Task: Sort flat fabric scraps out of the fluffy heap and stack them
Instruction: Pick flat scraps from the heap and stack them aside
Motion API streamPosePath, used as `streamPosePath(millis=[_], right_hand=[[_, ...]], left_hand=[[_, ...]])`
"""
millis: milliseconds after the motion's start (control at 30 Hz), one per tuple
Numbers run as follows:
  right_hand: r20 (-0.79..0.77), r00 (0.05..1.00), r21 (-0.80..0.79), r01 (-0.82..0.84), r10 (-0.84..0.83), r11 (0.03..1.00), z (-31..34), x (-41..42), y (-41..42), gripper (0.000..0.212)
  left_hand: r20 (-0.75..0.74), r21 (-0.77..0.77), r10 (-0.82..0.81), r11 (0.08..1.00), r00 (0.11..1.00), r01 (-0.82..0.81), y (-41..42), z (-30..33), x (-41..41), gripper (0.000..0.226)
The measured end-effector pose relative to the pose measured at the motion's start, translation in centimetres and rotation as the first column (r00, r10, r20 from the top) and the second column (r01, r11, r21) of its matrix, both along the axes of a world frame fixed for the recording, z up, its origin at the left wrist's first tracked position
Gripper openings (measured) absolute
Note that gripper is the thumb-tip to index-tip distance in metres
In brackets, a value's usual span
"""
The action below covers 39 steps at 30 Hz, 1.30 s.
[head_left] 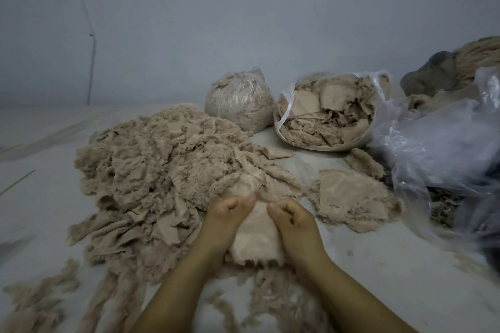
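Both hands pinch one flat beige fabric scrap (255,235) at its top edge, left hand (230,211) and right hand (290,213) with fingers curled, at the near edge of the fluffy heap (151,165). A stack of flat scraps (351,197) lies just to the right, before an open plastic bag (327,111) of scraps.

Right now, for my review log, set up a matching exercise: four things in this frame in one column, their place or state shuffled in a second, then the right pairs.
Things:
1. large beige fluffy heap
2. smooth beige fabric scrap
3. flat stack of beige scraps
4. open clear plastic bag of scraps

Places or states:
A. pinched by both hands
B. lying on its side near the wall
C. left of the hands
D. right of the hands, on the floor

Pairs: 1-C, 2-A, 3-D, 4-B
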State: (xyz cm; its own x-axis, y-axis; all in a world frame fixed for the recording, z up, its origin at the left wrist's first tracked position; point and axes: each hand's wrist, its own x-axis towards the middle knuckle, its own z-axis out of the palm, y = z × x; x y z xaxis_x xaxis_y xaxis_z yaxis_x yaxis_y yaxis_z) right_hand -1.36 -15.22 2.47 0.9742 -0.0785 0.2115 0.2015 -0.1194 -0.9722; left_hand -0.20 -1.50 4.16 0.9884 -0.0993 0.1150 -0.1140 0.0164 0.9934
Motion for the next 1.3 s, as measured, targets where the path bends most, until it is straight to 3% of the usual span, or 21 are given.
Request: streamPosePath(millis=[100, 267, 467, 533, 600, 633, 700, 767, 833, 900, 933, 967, 1033, 1067, 1100, 1200, 1300], right_hand=[[-0.048, 0.998, 0.158, 0.040, -0.033, 0.987, 0.0, 0.2, -0.3, 0.025], [0.001, 0.992, 0.131, 0.122, -0.124, 0.984, 0.2, 0.6, -1.0, 0.022], [-0.027, 0.933, 0.233, 0.356, -0.360, 0.905, 4.0, 4.6, -6.5, 0.018], [0.043, 0.869, -0.058, 0.494, -0.492, 0.868, 4.7, 5.9, -9.5, 0.019], [0.074, 0.831, -0.437, 0.524, -0.551, 0.731, 4.4, 6.4, -11.7, 0.030], [0.088, 0.824, -0.520, 0.518, -0.560, 0.679, 4.0, 6.3, -11.8, 0.032], [0.106, 0.864, -0.509, 0.472, -0.492, 0.720, 3.2, 5.4, -10.2, 0.022], [0.028, 0.965, -0.439, 0.246, -0.260, 0.864, 2.4, 4.2, -7.0, 0.015], [-0.048, 0.998, -0.449, 0.005, -0.029, 0.893, 1.6, 3.2, -4.0, 0.015], [-0.062, 0.995, -0.499, -0.104, 0.084, 0.861, 0.8, 3.1, -2.2, 0.010], [-0.074, 0.991, -0.496, -0.132, 0.110, 0.858, 0.5, 3.1, -1.8, 0.008], [-0.098, 0.987, -0.472, -0.157, 0.126, 0.867, 0.2, 3.1, -1.5, 0.007], [-0.166, 0.974, -0.347, -0.203, 0.153, 0.916, -0.3, 3.2, -1.5, 0.010], [-0.205, 0.963, -0.247, -0.223, 0.174, 0.943, -0.4, 3.2, -1.5, 0.012], [-0.233, 0.953, -0.153, -0.233, 0.194, 0.960, -0.5, 3.2, -1.5, 0.014], [-0.277, 0.938, -0.008, -0.219, 0.208, 0.976, -0.5, 3.3, -1.6, 0.017], [-0.279, 0.937, 0.007, -0.218, 0.211, 0.976, -0.5, 3.2, -1.4, 0.020]], left_hand=[[-0.005, 0.060, 0.044, 0.997, 0.999, -0.044, 0.0, 0.2, 0.0, 0.032], [0.085, 0.246, 0.047, 0.967, 0.995, -0.066, 0.3, -0.2, 0.3, 0.039], [-0.009, 0.188, 0.179, 0.967, 0.984, -0.174, 2.2, -0.7, 1.4, 0.039], [-0.004, 0.168, 0.215, 0.963, 0.977, -0.211, 2.8, -0.8, 1.8, 0.037], [0.014, 0.211, 0.228, 0.951, 0.974, -0.225, 3.0, -0.8, 2.3, 0.036], [0.026, 0.239, 0.219, 0.946, 0.975, -0.219, 2.9, -0.7, 2.5, 0.036], [0.039, 0.245, 0.206, 0.947, 0.978, -0.209, 2.6, -0.6, 2.9, 0.034], [0.106, 0.268, 0.279, 0.916, 0.954, -0.298, 2.3, -0.4, 3.4, 0.027], [0.281, 0.436, 0.360, 0.778, 0.890, -0.452, 2.7, -0.3, 3.9, 0.008], [0.338, 0.666, 0.295, 0.596, 0.894, -0.448, 3.3, -0.3, 4.2, 0.026], [0.305, 0.715, 0.281, 0.564, 0.910, -0.414, 3.5, -0.5, 4.4, 0.032], [0.272, 0.724, 0.290, 0.567, 0.918, -0.393, 3.5, -0.6, 4.3, 0.030], [0.248, 0.631, 0.290, 0.675, 0.924, -0.382, 3.0, -0.9, 4.1, 0.005], [0.273, 0.581, 0.295, 0.708, 0.916, -0.401, 2.9, -1.3, 4.1, 0.012], [0.295, 0.553, 0.311, 0.715, 0.904, -0.426, 2.7, -1.5, 4.1, 0.019], [0.425, 0.529, 0.344, 0.656, 0.837, -0.538, 2.7, -1.5, 4.6, 0.007], [0.356, 0.609, 0.303, 0.642, 0.884, -0.466, 2.5, -1.4, 5.0, 0.051]])
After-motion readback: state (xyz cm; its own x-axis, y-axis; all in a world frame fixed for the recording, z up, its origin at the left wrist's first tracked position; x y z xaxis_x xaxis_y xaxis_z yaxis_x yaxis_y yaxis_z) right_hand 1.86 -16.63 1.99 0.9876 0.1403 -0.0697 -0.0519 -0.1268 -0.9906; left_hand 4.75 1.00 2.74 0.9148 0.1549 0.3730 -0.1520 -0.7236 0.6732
